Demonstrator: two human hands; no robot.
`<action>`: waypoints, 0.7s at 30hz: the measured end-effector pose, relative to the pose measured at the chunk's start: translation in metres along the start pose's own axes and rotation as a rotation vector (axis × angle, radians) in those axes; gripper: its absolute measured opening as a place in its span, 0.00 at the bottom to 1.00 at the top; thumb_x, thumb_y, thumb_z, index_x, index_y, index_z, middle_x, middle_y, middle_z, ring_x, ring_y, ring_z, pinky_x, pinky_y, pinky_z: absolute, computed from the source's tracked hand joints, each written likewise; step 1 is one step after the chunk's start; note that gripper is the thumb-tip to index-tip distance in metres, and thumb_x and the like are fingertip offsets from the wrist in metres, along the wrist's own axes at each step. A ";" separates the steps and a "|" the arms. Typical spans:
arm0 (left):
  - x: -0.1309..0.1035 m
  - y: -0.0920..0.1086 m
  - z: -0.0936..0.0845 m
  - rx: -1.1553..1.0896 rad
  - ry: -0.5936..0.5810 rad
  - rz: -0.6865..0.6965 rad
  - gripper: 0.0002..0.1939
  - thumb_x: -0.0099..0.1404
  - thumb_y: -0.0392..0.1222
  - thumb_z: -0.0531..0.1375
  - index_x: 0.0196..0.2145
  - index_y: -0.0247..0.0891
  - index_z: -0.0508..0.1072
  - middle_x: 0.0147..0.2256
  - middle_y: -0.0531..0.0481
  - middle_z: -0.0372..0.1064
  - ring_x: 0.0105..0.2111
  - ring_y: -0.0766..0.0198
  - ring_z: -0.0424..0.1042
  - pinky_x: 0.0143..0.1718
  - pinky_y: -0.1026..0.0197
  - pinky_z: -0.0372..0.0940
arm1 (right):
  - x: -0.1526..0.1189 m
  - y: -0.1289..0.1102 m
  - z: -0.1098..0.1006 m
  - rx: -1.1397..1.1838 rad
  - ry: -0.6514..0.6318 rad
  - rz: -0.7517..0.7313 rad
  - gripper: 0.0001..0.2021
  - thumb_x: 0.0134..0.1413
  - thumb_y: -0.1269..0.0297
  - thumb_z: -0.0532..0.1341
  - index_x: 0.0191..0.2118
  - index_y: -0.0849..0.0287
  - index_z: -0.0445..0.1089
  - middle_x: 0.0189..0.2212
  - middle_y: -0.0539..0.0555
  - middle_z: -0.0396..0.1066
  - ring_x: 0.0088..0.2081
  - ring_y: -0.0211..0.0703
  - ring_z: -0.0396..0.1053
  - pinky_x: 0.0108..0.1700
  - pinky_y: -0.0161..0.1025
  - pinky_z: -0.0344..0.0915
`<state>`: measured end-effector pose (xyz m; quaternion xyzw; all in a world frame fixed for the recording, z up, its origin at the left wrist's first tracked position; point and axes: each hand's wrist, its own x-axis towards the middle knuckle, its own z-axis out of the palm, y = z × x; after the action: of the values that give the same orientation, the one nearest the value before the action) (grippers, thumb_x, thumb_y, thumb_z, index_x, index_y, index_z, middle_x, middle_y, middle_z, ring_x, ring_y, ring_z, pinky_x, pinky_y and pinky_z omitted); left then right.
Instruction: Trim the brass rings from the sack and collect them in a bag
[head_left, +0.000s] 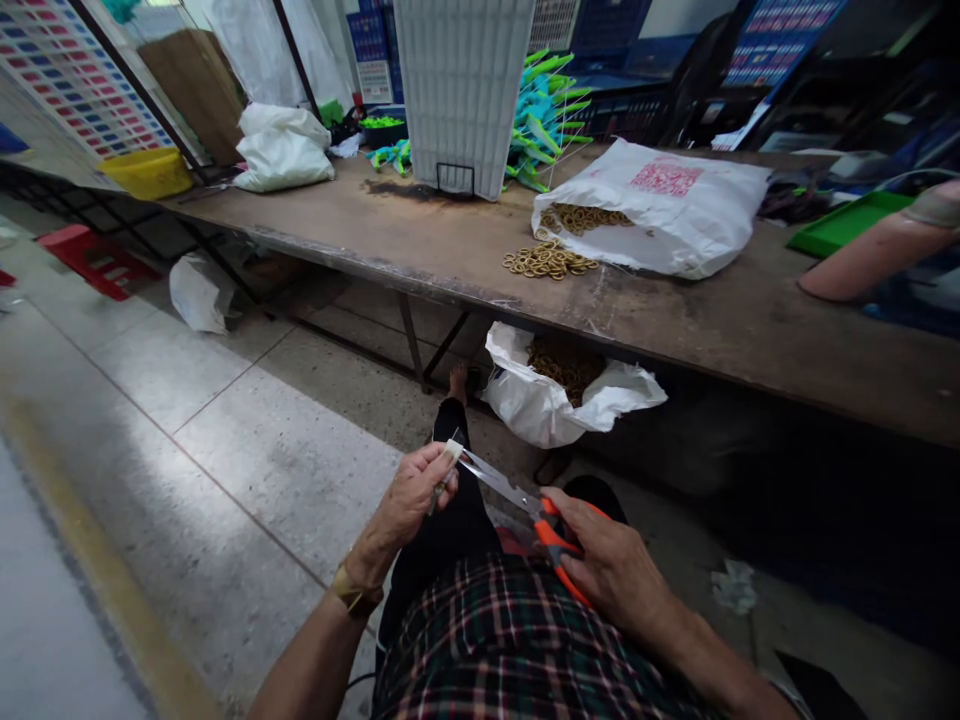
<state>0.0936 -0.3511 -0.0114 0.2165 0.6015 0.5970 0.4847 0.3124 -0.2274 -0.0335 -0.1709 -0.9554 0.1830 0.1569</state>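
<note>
My right hand (611, 550) is closed around the orange-and-grey handles of a pair of scissors (499, 482). Their blades point up and left, with the tips at a small white piece (453, 450). That piece is pinched between the thumb and fingers of my left hand (416, 492); whether it is cloth, tape or plastic I cannot make out. Something thin and dark also shows at the left fingers, too small to name. Both hands are above my lap, and a gold watch (355, 590) circles my left wrist.
Ahead stands a long brown table (337, 225). On it, brass-coloured rings (551, 260) lie in front of a white sack (675, 205). Below, an open sack (540, 405) holds more rings. A grey plastic crate (461, 90) stands by green-and-blue plastic pieces (540, 125).
</note>
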 end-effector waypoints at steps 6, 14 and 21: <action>0.000 0.002 0.000 0.097 -0.018 -0.004 0.19 0.59 0.55 0.54 0.24 0.35 0.63 0.18 0.57 0.59 0.15 0.76 0.54 0.18 0.68 0.48 | 0.000 -0.002 0.000 -0.068 0.008 0.003 0.29 0.43 0.74 0.52 0.55 0.59 0.59 0.42 0.55 0.73 0.41 0.42 0.72 0.40 0.35 0.70; -0.001 0.002 -0.006 0.150 -0.054 -0.024 0.19 0.60 0.55 0.53 0.24 0.35 0.63 0.19 0.56 0.59 0.15 0.76 0.54 0.18 0.68 0.48 | 0.003 -0.006 -0.004 -0.159 -0.110 0.038 0.28 0.44 0.71 0.53 0.55 0.59 0.58 0.42 0.57 0.73 0.41 0.46 0.72 0.35 0.38 0.71; -0.002 0.005 -0.009 0.202 -0.058 -0.040 0.18 0.60 0.53 0.53 0.24 0.35 0.64 0.19 0.57 0.59 0.15 0.76 0.54 0.17 0.68 0.47 | 0.003 -0.009 -0.007 -0.198 -0.155 0.053 0.28 0.44 0.71 0.53 0.55 0.57 0.59 0.41 0.57 0.73 0.41 0.47 0.71 0.36 0.38 0.70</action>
<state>0.0852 -0.3565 -0.0079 0.2694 0.6485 0.5171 0.4893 0.3096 -0.2319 -0.0228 -0.1963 -0.9731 0.1047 0.0601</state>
